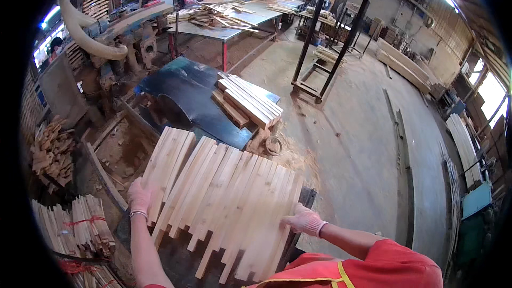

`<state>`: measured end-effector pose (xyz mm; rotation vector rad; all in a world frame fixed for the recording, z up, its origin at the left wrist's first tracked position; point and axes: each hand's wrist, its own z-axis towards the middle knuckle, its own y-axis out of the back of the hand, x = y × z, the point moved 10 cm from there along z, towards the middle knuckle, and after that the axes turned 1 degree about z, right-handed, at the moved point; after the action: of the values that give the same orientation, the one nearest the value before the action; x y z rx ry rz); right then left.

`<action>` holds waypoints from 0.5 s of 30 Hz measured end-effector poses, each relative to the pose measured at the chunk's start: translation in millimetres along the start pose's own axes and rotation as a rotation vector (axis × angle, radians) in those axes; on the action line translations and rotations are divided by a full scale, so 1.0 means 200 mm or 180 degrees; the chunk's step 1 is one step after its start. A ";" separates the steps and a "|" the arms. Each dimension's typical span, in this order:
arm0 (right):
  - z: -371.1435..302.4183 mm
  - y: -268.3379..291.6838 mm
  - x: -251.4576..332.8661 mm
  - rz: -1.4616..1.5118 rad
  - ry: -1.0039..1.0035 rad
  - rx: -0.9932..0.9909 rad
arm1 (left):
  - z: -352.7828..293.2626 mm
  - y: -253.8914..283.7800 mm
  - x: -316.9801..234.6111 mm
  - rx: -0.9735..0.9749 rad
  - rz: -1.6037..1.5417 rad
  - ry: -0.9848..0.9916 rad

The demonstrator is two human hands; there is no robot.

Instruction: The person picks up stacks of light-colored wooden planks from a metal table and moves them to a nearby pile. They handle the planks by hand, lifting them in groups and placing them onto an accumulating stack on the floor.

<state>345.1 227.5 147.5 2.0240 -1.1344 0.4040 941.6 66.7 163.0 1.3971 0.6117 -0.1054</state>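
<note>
Pale, narrow wooden slats (229, 192) lie across the dark, flat worktop (178, 258), ragged ends toward its near edge. The pink-gloved right hand (305, 220) and pink-gloved left hand (140, 197) flank them — finger closure can't be told — seemingly keeping the row together. Beyond, pale wooden planks (248, 96) lie stacked.

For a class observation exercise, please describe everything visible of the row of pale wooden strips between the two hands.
The row of pale, straight, narrow wooden strips lies flat, side by side, on a dark surface, slanting from lower left to upper right. Light brown tones vary between strips. Their near ends are strongly staggered, the far ends less so. A narrow gap parts the leftmost few from the rest. The pale-gloved left hand touches the left edge; the pale-gloved right hand touches the right.
</note>
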 end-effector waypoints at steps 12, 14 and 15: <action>0.14 -0.07 -0.23 0.1022 0.0175 0.0075 | 0.16 -0.07 -0.33 0.0145 0.0384 0.0271; 0.07 -0.03 -0.08 0.0834 0.0158 0.0168 | 0.16 -0.08 -0.30 0.0152 0.0258 0.0115; 0.03 -0.03 0.02 0.0723 0.0139 0.0137 | 0.15 -0.07 -0.30 0.0199 0.0116 0.0160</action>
<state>351.3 223.1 143.3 1.9189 -1.3435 0.5880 896.6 18.4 180.2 1.4745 0.6289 -0.0608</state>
